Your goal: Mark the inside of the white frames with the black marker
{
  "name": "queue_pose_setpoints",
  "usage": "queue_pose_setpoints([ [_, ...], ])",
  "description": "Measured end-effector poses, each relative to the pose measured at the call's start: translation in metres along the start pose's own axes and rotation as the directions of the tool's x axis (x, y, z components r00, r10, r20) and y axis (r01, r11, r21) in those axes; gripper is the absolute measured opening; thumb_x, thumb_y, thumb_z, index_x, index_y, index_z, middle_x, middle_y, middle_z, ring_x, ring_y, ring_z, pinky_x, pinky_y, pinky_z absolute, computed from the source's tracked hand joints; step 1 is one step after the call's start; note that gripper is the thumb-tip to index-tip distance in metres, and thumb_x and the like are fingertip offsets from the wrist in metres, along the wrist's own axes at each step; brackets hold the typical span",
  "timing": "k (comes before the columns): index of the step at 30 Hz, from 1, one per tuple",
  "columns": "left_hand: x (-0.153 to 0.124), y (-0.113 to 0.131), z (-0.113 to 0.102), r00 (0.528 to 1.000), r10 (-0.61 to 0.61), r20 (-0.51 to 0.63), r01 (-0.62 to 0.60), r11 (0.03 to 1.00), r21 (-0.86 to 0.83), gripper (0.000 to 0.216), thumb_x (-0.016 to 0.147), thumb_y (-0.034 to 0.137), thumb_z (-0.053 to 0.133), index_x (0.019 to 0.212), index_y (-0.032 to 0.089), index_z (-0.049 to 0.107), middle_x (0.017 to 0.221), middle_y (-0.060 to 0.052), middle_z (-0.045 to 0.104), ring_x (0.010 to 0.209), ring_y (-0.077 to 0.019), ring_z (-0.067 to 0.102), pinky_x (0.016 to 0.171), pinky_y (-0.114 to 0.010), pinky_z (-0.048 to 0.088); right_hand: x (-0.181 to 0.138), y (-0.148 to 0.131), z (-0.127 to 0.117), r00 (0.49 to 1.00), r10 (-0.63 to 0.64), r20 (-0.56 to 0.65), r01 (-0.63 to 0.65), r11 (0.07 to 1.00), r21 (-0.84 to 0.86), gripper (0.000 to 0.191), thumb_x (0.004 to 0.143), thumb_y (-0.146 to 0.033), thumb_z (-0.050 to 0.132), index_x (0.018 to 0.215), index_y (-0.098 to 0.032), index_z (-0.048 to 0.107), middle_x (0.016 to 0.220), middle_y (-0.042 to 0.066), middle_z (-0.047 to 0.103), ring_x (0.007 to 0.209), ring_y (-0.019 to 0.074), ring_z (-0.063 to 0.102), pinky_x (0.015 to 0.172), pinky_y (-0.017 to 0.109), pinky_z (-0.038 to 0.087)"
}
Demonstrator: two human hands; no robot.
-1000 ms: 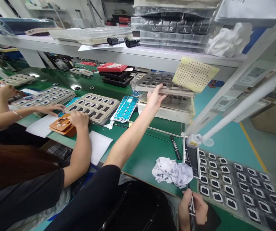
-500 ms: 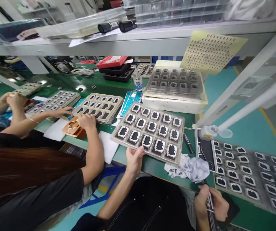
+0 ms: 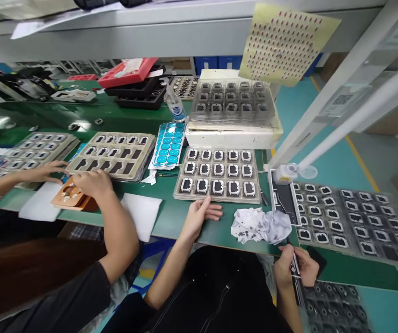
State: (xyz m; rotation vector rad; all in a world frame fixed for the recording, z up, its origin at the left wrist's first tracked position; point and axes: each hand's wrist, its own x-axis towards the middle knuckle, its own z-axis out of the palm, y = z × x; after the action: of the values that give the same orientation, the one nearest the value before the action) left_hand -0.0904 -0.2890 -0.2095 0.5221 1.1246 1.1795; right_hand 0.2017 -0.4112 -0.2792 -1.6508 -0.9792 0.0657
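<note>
1. Tray (image 3: 218, 200), just beyond the left hand: it lies on the green table (image 3: 171, 217), with three rows of white frames (image 3: 217, 193) in its pockets. To set it well, I would keep it level and square to the table, so that no frame hops out of its pocket.
2. Cloth (image 3: 261, 225), between the two hands: crumpled and spotted dark. Best to keep the tray's near corner off it, or the tray may tilt.
3. Left hand (image 3: 200, 215): thumb tip at the tray's near edge, fingers spread and clamped on nothing. Easing the thumb away gently should avoid a jolt.
4. Right hand (image 3: 296, 268): closed around a marker (image 3: 295, 267). Its tip is best kept clear of cloth and frames.
5. Bottle (image 3: 175, 104), well beyond the left hand: its label has a blue emblem; the words are too small to read.
6. Sticker (image 3: 340, 99), on the post far beyond the right hand: it seems to carry a square code, with no legible text.
7. Lettering on the marker: pale, partly covered by fingers, unreadable.
</note>
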Motion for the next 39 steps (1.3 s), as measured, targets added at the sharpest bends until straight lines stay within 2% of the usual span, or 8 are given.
queue_pose_setpoints([
  [5,-0.011,0.015,-0.021,0.994,-0.09,0.067,0.078,0.983,0.168,0.073,0.087,0.082,0.091,0.098,0.01,0.083,0.079,-0.02,0.085,0.052,-0.021,0.075,0.044,-0.026,0.053,-0.006,-0.006,0.0,0.999,0.03,-0.034,-0.031,0.999,-0.017,0.036,0.1,-0.065,0.076,0.095,-0.033,0.061,0.082,0.007,0.075,0.077,0.0355,0.08,0.075,0.059,0.07],
  [10,-0.014,0.007,-0.017,0.991,0.137,-0.013,-0.126,0.941,0.313,0.064,0.095,0.077,0.084,0.114,0.016,0.083,0.08,-0.008,0.082,0.055,-0.0147,0.066,0.05,-0.024,0.047,-0.003,-0.002,-0.007,0.999,0.031,0.011,-0.03,0.999,-0.035,0.037,0.101,-0.069,0.071,0.094,-0.034,0.063,0.078,0.006,0.073,0.072,0.0371,0.08,0.071,0.062,0.071],
  [14,-0.017,-0.009,-0.02,0.964,0.268,-0.005,-0.228,0.83,0.51,0.041,0.095,0.061,0.089,0.102,0.021,0.085,0.082,-0.005,0.08,0.069,-0.017,0.069,0.065,-0.027,0.055,0.007,0.014,-0.025,0.999,0.049,-0.02,-0.051,0.991,-0.121,0.049,0.102,-0.079,0.066,0.104,-0.029,0.072,0.075,0.004,0.069,0.066,0.0357,0.078,0.064,0.056,0.069],
  [20,-0.013,-0.014,-0.034,0.95,0.302,0.082,-0.275,0.682,0.677,0.033,0.098,0.054,0.083,0.1,0.022,0.084,0.086,-0.006,0.083,0.073,-0.02,0.072,0.07,-0.03,0.058,0.062,0.06,-0.055,0.996,0.021,-0.085,-0.05,0.933,-0.356,0.062,0.112,-0.073,0.054,0.127,-0.018,0.077,0.094,0.012,0.079,0.088,0.0345,0.081,0.083,0.05,0.068],
  [24,-0.009,-0.013,-0.04,0.947,0.3,0.113,-0.287,0.639,0.714,0.036,0.1,0.057,0.081,0.103,0.022,0.084,0.088,-0.006,0.084,0.074,-0.0209,0.074,0.069,-0.031,0.06,0.116,0.1,-0.063,0.993,-0.017,0.121,0.076,0.86,-0.504,0.052,0.115,-0.058,0.053,0.132,-0.016,0.08,0.119,0.018,0.085,0.111,0.0369,0.081,0.104,0.052,0.064],
  [27,-0.008,-0.015,-0.044,0.946,0.299,0.125,-0.293,0.626,0.723,0.036,0.1,0.057,0.08,0.104,0.021,0.085,0.089,-0.006,0.084,0.075,-0.0209,0.074,0.071,-0.031,0.061,0.152,0.126,-0.063,0.912,0.026,0.409,0.234,0.787,-0.571,0.04,0.114,-0.04,0.053,0.135,-0.019,0.081,0.103,0.012,0.085,0.099,0.0311,0.077,0.101,0.047,0.059],
  [30,-0.009,-0.016,-0.046,0.947,0.296,0.127,-0.292,0.625,0.724,0.037,0.101,0.057,0.08,0.106,0.021,0.086,0.091,-0.007,0.085,0.077,-0.0206,0.075,0.073,-0.031,0.061,0.178,0.147,-0.059,0.788,0.074,0.612,0.397,0.699,-0.596,0.033,0.112,-0.027,0.057,0.136,-0.019,0.079,0.108,0.012,0.082,0.111,0.0307,0.072,0.109,0.049,0.054],
  [39,-0.009,-0.015,-0.042,0.945,0.301,0.127,-0.295,0.622,0.725,0.038,0.101,0.058,0.078,0.107,0.021,0.086,0.091,-0.007,0.085,0.076,-0.0208,0.077,0.073,-0.031,0.063,0.225,0.187,-0.052,0.573,0.119,0.811,0.672,0.498,-0.548,0.042,0.112,-0.054,0.076,0.135,-0.019,0.072,0.132,0.01,0.073,0.12,0.028,0.071,0.109,0.05,0.062],
])
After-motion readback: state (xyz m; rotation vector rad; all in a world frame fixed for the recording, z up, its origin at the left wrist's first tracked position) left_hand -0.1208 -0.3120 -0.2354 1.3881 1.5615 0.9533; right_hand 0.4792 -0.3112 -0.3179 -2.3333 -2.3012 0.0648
